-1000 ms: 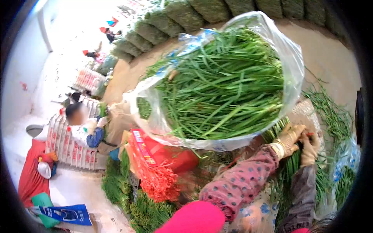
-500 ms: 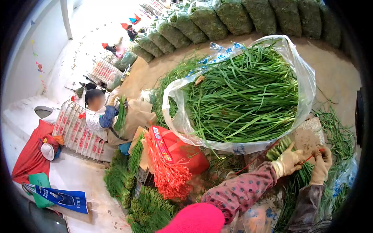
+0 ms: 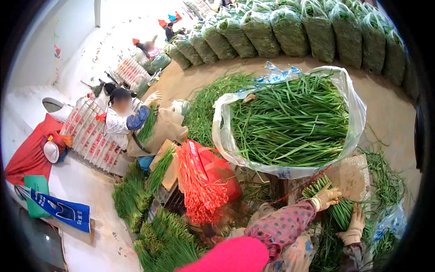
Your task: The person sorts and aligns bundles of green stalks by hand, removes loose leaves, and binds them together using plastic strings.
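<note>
Now, with the red tie [image 3: 341, 198] no longer stretched out, the green bundle [image 3: 339, 214] at the worktop's [image 3: 351, 177] near edge is held in the left hand's [image 3: 326, 199] closed grip and steadied by the opened right hand [image 3: 354, 226].

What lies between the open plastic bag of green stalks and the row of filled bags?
The head view shows brown floor between the open plastic bag and the filled bags, with loose greens towards the picture's left.
</note>
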Motion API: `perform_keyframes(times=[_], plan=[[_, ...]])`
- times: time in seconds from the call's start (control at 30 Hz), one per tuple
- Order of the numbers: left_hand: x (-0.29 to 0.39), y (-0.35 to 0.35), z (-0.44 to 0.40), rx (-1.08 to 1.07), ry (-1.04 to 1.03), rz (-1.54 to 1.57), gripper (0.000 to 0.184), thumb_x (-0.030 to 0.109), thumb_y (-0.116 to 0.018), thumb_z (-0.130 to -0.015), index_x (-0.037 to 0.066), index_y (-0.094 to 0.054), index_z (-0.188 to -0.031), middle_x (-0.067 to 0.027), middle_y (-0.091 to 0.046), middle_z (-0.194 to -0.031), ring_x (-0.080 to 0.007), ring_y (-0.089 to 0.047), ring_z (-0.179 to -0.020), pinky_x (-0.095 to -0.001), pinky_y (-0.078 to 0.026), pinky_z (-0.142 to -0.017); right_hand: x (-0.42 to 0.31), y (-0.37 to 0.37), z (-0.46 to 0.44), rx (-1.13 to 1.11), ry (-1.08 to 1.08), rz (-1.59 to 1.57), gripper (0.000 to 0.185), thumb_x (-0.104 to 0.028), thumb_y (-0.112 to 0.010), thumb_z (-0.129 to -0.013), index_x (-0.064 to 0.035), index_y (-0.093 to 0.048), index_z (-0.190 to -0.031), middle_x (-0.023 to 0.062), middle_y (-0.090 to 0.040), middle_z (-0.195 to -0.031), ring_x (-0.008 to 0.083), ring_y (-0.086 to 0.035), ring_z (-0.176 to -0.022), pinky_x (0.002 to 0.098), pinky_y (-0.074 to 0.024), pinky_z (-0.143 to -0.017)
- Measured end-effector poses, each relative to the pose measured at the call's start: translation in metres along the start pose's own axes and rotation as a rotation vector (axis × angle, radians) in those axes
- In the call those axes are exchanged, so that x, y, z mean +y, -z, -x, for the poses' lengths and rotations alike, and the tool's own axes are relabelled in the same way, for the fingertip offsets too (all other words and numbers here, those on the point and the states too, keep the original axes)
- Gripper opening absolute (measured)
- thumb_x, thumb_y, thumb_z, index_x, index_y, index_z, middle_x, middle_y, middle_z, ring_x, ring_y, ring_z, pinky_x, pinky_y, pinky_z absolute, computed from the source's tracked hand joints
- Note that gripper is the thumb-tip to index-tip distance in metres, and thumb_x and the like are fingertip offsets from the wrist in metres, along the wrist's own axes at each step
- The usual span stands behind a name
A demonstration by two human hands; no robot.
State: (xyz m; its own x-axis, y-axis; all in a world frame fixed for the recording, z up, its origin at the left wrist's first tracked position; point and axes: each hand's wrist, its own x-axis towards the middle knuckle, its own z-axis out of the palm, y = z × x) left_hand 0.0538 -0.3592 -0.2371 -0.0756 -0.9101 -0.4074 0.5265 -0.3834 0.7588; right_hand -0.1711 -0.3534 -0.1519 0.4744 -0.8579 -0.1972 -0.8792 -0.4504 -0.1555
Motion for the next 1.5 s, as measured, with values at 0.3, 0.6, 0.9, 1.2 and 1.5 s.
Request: perform_keyframes(times=[0.3,0.6,0.9,1.2,1.5], plan=[[0.018,-0.013,0.041,0.152,0.030,0.515,0.100,0.006,-0.065,-0.084,0.009,0.012,-0.147,-0.0134,-0.017,-0.153,-0.0249,-0.035,-0.132,-0.0389,-0.036,-0.102,0.043,0.001,-0.008,-0.431,-0.395,0.149,0.084,-0.025,-0.084,-0.055,-0.0124,-0.045,-0.128,0.0137,-0.060,-0.112,0.0300,-0.058,-0.104,0.0394,-0.0485,-0.086],[0.020,-0.039,0.076,0.038,-0.582,-0.107,0.027,0.002,-0.052,-0.093,0.001,-0.057,-0.119,-0.0071,-0.056,-0.116,-0.0181,-0.054,-0.104,-0.0278,-0.041,-0.094,-0.046,0.249,0.018,0.322,0.333,0.429,0.021,-0.011,-0.069,-0.057,-0.0133,-0.063,-0.077,0.0098,-0.061,-0.067,0.0281,-0.062,-0.066,0.0363,-0.0453,-0.065],[0.014,-0.081,0.104,0.367,-0.436,-0.008,0.021,0.007,-0.057,-0.092,0.005,-0.062,-0.112,-0.0079,-0.058,-0.126,-0.0176,-0.052,-0.115,-0.0276,-0.038,-0.098,-0.123,0.246,-0.016,0.082,0.388,0.867,0.013,-0.020,-0.058,-0.082,-0.0148,-0.070,-0.083,0.0017,-0.069,-0.083,0.0207,-0.065,-0.082,0.0383,-0.0411,-0.076],[0.039,-0.059,0.090,0.388,-0.429,-0.685,0.008,0.011,-0.060,-0.086,0.005,-0.059,-0.092,-0.0129,-0.062,-0.088,-0.0277,-0.060,-0.093,-0.0376,-0.044,-0.082,-0.036,0.227,-0.021,0.128,0.359,0.450,0.028,-0.010,-0.067,-0.055,-0.0130,-0.063,-0.082,0.0089,-0.064,-0.080,0.0301,-0.061,-0.082,0.0394,-0.0434,-0.074],[0.034,-0.058,0.068,0.245,-0.491,-1.433,0.016,0.011,-0.058,-0.086,0.010,-0.058,-0.102,-0.0076,-0.058,-0.118,-0.0288,-0.036,-0.133,-0.0534,-0.018,-0.111,0.004,0.169,0.036,-0.169,-0.002,0.325,0.085,-0.039,-0.084,-0.051,-0.0023,-0.051,-0.121,0.0193,-0.054,-0.119,0.0340,-0.051,-0.113,0.0374,-0.0436,-0.094]])
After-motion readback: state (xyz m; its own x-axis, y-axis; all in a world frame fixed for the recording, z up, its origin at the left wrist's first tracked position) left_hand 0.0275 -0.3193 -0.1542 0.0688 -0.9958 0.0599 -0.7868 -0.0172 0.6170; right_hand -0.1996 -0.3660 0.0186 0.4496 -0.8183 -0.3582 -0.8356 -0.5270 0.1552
